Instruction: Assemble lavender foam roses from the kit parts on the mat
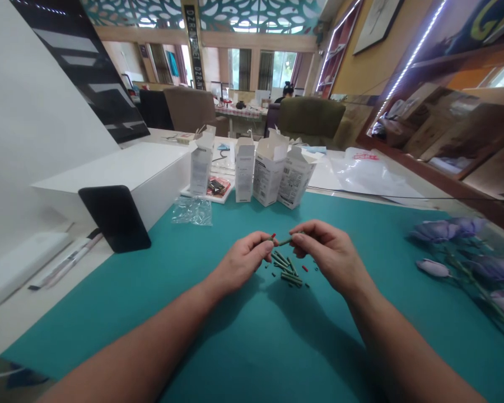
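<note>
Over the teal mat, both hands are raised with their fingertips close together. My left hand [244, 261] is closed in a pinch, and a small red-tipped piece [274, 235] pokes out between thumb and forefinger. A thin green stick [284, 242] is pinched in my right hand [331, 252], its free end pointing at the left fingertips. Whether the stick touches the red-tipped piece is hard to tell. Below the hands lies a loose pile of short green sticks [291, 278], with tiny dark bits scattered around it. A small red piece [304, 268] rests beside the pile.
Several white cardboard boxes [270, 173] stand upright, flaps raised, at the back of the teal mat [218, 358]. Clear plastic wrap [192, 211] lies before them. A black phone-like slab [116, 219] leans at left against a white box. Purple flowers [434, 230] lie at right.
</note>
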`<state>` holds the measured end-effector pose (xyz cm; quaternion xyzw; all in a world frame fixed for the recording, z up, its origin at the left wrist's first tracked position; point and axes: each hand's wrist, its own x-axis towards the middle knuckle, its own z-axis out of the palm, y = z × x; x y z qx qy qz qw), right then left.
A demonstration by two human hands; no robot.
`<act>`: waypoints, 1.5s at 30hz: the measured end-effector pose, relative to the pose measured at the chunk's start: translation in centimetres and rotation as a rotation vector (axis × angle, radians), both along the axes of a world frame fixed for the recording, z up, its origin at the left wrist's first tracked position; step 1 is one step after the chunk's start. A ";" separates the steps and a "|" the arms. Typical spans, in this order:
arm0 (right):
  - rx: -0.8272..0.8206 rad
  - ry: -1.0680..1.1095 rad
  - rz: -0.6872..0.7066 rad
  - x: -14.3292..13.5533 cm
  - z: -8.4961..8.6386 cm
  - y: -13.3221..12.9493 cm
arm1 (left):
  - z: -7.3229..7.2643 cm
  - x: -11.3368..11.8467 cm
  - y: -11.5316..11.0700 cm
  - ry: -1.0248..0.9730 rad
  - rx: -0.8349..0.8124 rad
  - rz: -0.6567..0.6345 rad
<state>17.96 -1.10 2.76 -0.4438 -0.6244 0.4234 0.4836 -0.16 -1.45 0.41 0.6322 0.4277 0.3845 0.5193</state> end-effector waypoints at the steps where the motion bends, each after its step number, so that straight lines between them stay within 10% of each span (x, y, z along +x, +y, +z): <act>1: 0.011 0.019 -0.031 0.2 0.0 0.1 | 0.0 0.0 0.0 0.002 0.010 -0.004; 45: -0.022 0.030 -0.071 -1.3 -0.5 -0.6 | 0.4 0.5 -0.9 0.265 0.258 0.046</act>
